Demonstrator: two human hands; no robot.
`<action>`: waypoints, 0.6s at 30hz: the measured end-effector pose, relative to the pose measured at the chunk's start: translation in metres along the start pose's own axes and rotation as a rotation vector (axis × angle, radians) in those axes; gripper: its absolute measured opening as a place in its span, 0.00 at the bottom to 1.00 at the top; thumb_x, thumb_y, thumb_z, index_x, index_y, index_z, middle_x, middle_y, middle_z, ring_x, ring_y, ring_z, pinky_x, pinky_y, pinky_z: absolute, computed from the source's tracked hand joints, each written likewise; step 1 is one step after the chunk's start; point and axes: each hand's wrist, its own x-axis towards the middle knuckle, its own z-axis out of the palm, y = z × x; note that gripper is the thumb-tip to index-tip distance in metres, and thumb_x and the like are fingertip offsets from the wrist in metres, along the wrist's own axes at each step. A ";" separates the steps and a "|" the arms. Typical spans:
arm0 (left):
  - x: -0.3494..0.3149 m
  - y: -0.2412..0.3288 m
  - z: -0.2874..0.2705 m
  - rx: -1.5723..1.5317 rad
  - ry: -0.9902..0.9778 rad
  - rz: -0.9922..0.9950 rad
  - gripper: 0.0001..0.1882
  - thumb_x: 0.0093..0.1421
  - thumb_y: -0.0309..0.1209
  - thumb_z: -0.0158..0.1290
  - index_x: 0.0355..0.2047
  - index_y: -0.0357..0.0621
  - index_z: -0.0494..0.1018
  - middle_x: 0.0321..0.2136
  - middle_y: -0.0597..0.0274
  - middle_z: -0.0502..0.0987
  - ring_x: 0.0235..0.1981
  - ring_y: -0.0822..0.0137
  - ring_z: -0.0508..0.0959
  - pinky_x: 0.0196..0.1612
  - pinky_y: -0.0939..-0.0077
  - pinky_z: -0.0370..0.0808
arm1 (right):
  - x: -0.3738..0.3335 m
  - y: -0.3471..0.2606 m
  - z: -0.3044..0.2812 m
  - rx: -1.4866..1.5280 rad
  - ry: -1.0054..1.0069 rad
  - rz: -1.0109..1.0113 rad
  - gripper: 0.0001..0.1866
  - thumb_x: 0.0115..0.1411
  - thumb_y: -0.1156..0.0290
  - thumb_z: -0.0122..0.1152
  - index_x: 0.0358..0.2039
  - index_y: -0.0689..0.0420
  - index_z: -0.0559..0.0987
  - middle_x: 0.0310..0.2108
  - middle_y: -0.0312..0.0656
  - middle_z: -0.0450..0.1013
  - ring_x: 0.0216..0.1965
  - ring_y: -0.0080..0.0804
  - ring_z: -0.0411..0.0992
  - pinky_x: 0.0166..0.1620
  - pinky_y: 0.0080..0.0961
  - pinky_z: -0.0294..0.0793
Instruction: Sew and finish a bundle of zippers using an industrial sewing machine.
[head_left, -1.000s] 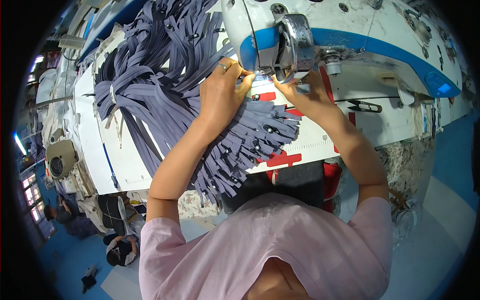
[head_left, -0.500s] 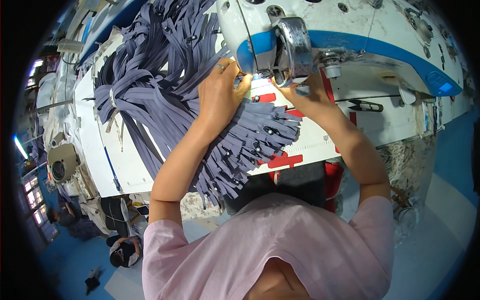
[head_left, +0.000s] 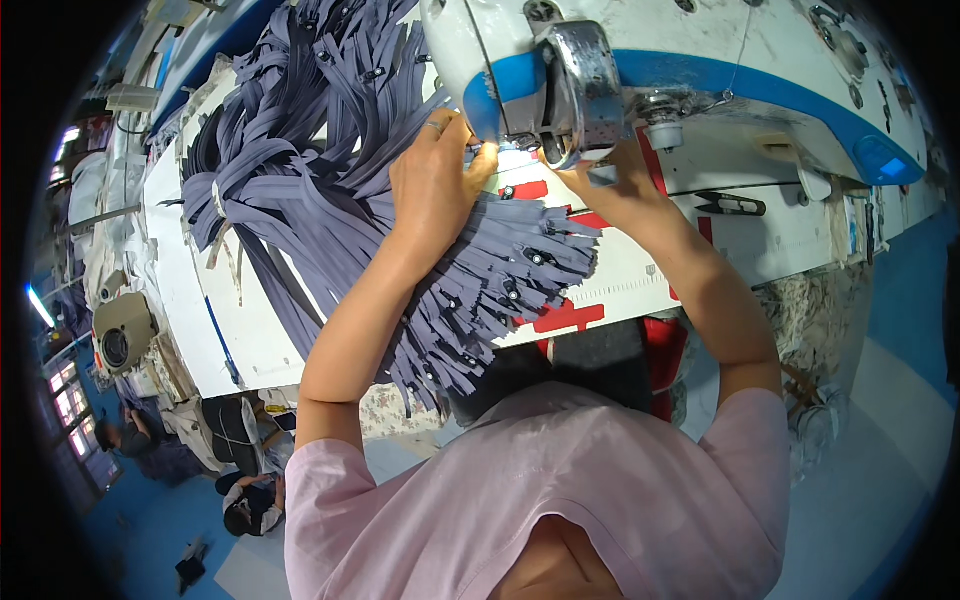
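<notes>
My left hand (head_left: 432,190) is closed in a pinch just left of the sewing machine's (head_left: 580,95) needle area, thumb and forefinger together. What lies between them is too small to make out. My right hand (head_left: 622,190) reaches in from the other side, its fingertips hidden behind the machine's metal guard. A large bundle of grey-blue zippers (head_left: 300,190), tied with a pale band, spreads over the white table. Their ends, with dark sliders, fan out under my left wrist and forearm.
Thread snips (head_left: 730,204) lie on the table to the right of my right hand. A blue pen (head_left: 222,340) rests near the left table edge. Red tape marks (head_left: 570,318) and a printed ruler scale are on the tabletop. Two people sit farther off at lower left.
Both hands stay at the needle area with almost the same hold. The whole view has shifted slightly; the zipper bundle lies as before.
</notes>
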 end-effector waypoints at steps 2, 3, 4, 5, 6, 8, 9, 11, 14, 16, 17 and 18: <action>0.000 -0.002 0.000 0.035 0.020 -0.005 0.12 0.55 0.33 0.61 0.32 0.38 0.73 0.35 0.55 0.78 0.29 0.49 0.80 0.30 0.58 0.74 | 0.011 -0.017 -0.016 0.013 -0.046 0.090 0.07 0.55 0.68 0.58 0.30 0.58 0.77 0.27 0.48 0.75 0.34 0.50 0.72 0.42 0.45 0.67; 0.001 -0.002 0.001 0.032 0.017 -0.002 0.12 0.55 0.33 0.61 0.32 0.38 0.73 0.35 0.55 0.78 0.29 0.49 0.80 0.30 0.58 0.74 | 0.020 -0.025 -0.026 0.018 -0.092 0.181 0.07 0.55 0.68 0.58 0.30 0.58 0.77 0.28 0.49 0.75 0.35 0.50 0.72 0.42 0.45 0.67; 0.002 -0.003 0.002 0.056 0.015 -0.008 0.12 0.55 0.33 0.61 0.31 0.38 0.72 0.35 0.55 0.78 0.29 0.49 0.80 0.30 0.58 0.74 | 0.024 -0.029 -0.028 0.015 -0.091 0.185 0.07 0.55 0.68 0.58 0.30 0.58 0.77 0.28 0.49 0.75 0.35 0.50 0.72 0.42 0.45 0.67; 0.003 -0.003 0.003 0.082 0.013 -0.013 0.13 0.55 0.33 0.61 0.30 0.37 0.71 0.35 0.54 0.77 0.29 0.49 0.80 0.30 0.57 0.74 | 0.029 -0.031 -0.028 0.057 -0.025 0.204 0.07 0.55 0.68 0.57 0.29 0.58 0.77 0.28 0.49 0.75 0.35 0.51 0.73 0.42 0.45 0.67; 0.003 -0.002 0.003 0.081 0.011 -0.011 0.13 0.55 0.33 0.61 0.30 0.37 0.71 0.35 0.54 0.77 0.29 0.49 0.80 0.30 0.57 0.74 | 0.032 -0.033 -0.031 0.100 0.041 0.223 0.07 0.56 0.68 0.57 0.29 0.58 0.77 0.28 0.50 0.76 0.34 0.51 0.73 0.41 0.45 0.68; 0.003 -0.001 0.003 0.093 0.035 0.017 0.13 0.55 0.33 0.60 0.29 0.37 0.70 0.35 0.54 0.77 0.29 0.48 0.79 0.30 0.57 0.74 | 0.038 -0.043 -0.043 -0.011 -0.261 0.328 0.16 0.56 0.69 0.62 0.44 0.57 0.71 0.40 0.48 0.72 0.44 0.43 0.71 0.47 0.37 0.68; 0.003 -0.002 0.003 0.093 0.035 0.018 0.13 0.55 0.33 0.60 0.29 0.37 0.70 0.35 0.54 0.77 0.29 0.48 0.79 0.30 0.57 0.74 | 0.041 -0.045 -0.047 -0.121 -0.566 0.426 0.31 0.56 0.71 0.67 0.58 0.55 0.66 0.52 0.45 0.69 0.53 0.35 0.69 0.53 0.28 0.68; 0.003 -0.002 0.004 0.096 0.028 0.013 0.13 0.55 0.33 0.60 0.29 0.37 0.70 0.35 0.53 0.77 0.28 0.48 0.79 0.30 0.57 0.74 | 0.047 -0.047 -0.045 -0.098 -0.602 0.510 0.30 0.56 0.70 0.67 0.58 0.54 0.66 0.53 0.46 0.68 0.54 0.36 0.68 0.55 0.30 0.67; 0.002 -0.003 0.004 0.089 0.017 0.019 0.13 0.55 0.33 0.60 0.28 0.37 0.70 0.34 0.53 0.76 0.28 0.48 0.79 0.30 0.57 0.73 | 0.043 -0.045 -0.042 -0.061 -0.336 0.403 0.16 0.56 0.69 0.61 0.44 0.56 0.72 0.40 0.48 0.72 0.44 0.44 0.71 0.49 0.38 0.67; 0.003 -0.003 0.004 0.095 0.029 0.029 0.13 0.55 0.33 0.60 0.28 0.37 0.70 0.34 0.53 0.76 0.28 0.48 0.79 0.30 0.57 0.73 | 0.041 -0.044 -0.041 -0.044 -0.036 0.209 0.07 0.57 0.68 0.56 0.30 0.58 0.77 0.27 0.51 0.76 0.33 0.51 0.75 0.41 0.45 0.69; 0.003 -0.003 0.004 0.100 0.042 0.039 0.13 0.54 0.33 0.60 0.28 0.37 0.70 0.34 0.53 0.76 0.28 0.48 0.79 0.30 0.57 0.73 | 0.040 -0.045 -0.041 -0.042 -0.032 0.200 0.08 0.57 0.68 0.55 0.30 0.59 0.77 0.27 0.51 0.76 0.34 0.51 0.74 0.42 0.45 0.69; 0.002 -0.003 0.003 0.101 0.042 0.038 0.13 0.54 0.33 0.60 0.28 0.37 0.70 0.34 0.53 0.76 0.28 0.48 0.79 0.30 0.57 0.73 | 0.040 -0.045 -0.041 -0.039 -0.027 0.191 0.08 0.57 0.68 0.55 0.30 0.59 0.77 0.28 0.52 0.76 0.35 0.51 0.74 0.43 0.45 0.69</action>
